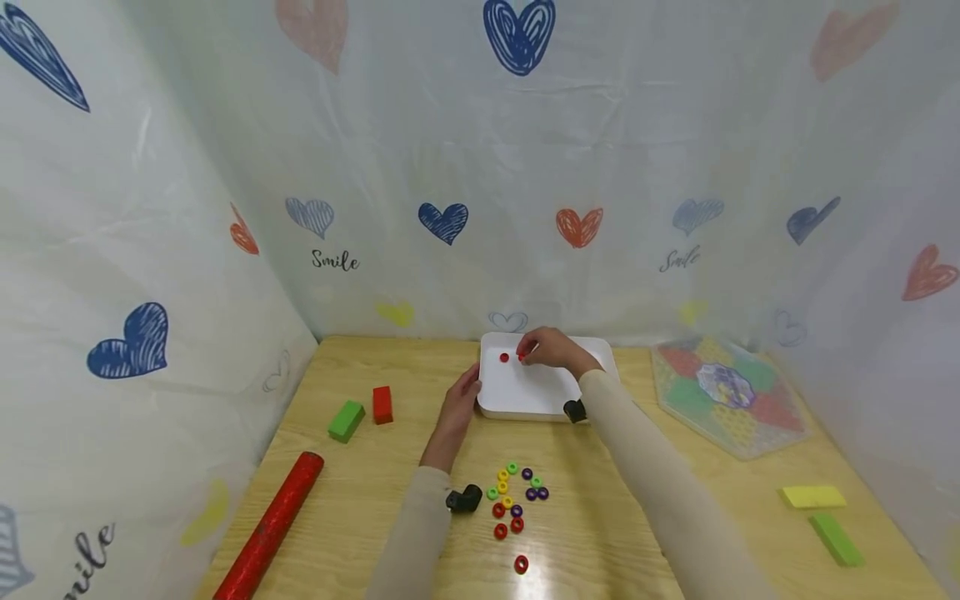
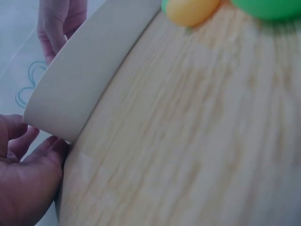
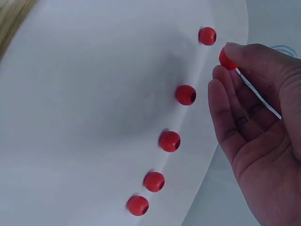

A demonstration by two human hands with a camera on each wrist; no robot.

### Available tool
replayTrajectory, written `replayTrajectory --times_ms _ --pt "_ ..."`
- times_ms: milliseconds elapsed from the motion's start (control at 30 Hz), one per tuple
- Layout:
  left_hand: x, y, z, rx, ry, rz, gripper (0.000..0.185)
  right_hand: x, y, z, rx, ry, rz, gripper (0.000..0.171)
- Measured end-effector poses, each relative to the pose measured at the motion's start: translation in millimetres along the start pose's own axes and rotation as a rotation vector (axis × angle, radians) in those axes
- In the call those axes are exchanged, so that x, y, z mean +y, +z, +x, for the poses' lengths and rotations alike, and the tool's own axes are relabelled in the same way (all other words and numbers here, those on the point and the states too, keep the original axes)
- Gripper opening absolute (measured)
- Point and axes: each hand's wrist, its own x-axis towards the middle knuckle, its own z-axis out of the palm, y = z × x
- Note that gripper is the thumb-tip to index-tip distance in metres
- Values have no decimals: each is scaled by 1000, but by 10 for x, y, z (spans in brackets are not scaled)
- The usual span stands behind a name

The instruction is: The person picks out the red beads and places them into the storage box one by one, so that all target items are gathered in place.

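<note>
Now the right hand [image 3: 256,136] pinches one small red bead [image 3: 225,60] between the thumb and the fingertips, and a thin white thread [image 3: 257,94] runs from the bead across the palm. It is held over the far part of a white tray [image 1: 525,396]. Just beside the pinch, five more red beads [image 3: 169,141] lie on the tray in a loose row along its edge; they are round, glossy, and each has a dark hole. The tray is smooth, matte, rectangular with rounded corners. The left hand [image 1: 457,408] rests with relaxed fingers against the tray's left edge and touches the rim, gripping nothing. Nearer to the person than the tray, a group of small rings [image 1: 513,500] in red, yellow, green and purple lies on the wooden table [image 1: 375,500], which has a pale grain. Further left are a red block [image 1: 382,404], a green block [image 1: 346,420] and a shiny red tube [image 1: 272,527]. On the right lie a hexagonal coloured board [image 1: 727,392], a yellow block [image 1: 813,497] and another green one [image 1: 835,538]. Around the table hangs a white curtain [image 1: 450,167] with drawn hearts.
</note>
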Motion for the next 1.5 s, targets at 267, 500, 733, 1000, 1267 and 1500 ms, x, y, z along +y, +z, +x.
replayTrajectory --times_ms 267,500,733,1000,1267,1500 --pt "3 14 -11 3 -6 16 44 53 24 129 -1 124 46 9" --pt "-8 18 -17 11 -16 29 44 141 100 217 19 174 47 8" --pt "-68 31 -56 1 0 6 45 101 182 179 31 232 46 9" --pt "-50 23 -23 6 8 4 44 34 150 165 30 242 60 14" --pt "-98 30 -41 -5 1 -14 45 94 120 84 11 207 62 17" --pt "-36 -13 7 -3 15 15 44 -3 -7 -64 15 53 34 25"
